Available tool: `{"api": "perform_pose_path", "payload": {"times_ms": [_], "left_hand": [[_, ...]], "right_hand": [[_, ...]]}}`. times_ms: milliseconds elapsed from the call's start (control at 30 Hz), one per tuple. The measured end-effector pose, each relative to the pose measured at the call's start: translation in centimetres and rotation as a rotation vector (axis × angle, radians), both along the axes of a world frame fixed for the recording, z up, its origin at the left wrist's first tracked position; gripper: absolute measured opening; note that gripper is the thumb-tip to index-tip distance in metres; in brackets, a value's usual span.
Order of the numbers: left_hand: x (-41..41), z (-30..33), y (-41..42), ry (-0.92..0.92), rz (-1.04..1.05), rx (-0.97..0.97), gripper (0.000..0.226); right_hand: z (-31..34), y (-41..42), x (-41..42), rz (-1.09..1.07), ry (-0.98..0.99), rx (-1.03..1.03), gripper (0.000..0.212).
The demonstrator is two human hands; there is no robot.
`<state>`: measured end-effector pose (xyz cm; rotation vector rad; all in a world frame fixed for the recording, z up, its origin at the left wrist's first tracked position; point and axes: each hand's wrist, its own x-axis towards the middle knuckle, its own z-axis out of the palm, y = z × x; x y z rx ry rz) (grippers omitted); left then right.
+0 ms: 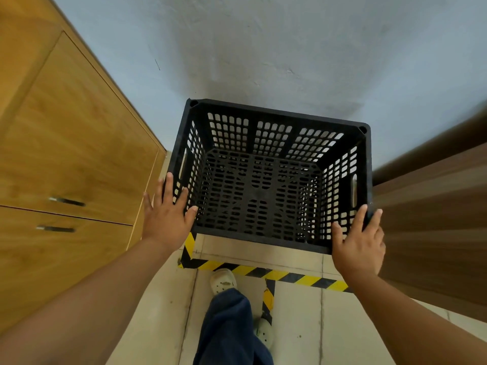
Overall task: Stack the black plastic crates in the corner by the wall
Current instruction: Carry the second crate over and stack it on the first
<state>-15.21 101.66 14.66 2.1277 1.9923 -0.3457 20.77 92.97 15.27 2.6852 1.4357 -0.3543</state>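
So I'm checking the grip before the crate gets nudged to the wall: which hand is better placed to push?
Probably the right hand: its fingers wrap the black crate's near corner rim. The left hand lies open and flat beside the side wall.

Storeroom or workshop corner — hazard tape (263,271) on tiled floor (297,325), wooden cabinets (73,143)

I note a wooden cabinet (66,143) at frame left, yellow-black floor tape (263,271) lower centre (partly scuffed), grey wall (263,48) along the top.
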Motion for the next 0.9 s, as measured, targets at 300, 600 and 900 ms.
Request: {"api": "perform_pose_path", "payload": {"times_ms": [300, 600, 900], "left_hand": [[0.1, 1.8, 1.1, 0.058, -0.062, -0.080, 0.062], [0.8, 0.6, 12.7, 0.026, -0.229, -0.051, 0.077], [2.8, -0.6, 25.0, 0.013, -0.441, 0.052, 0.078]], "right_hand": [[1.9, 0.7, -0.1, 0.014, 0.025, -0.144, 0.079], [1.3, 8.4, 3.2, 0.132, -0.017, -0.169, 0.080], [0.4, 19.2, 7.0, 0.228, -0.052, -0.197, 0.082]]}}
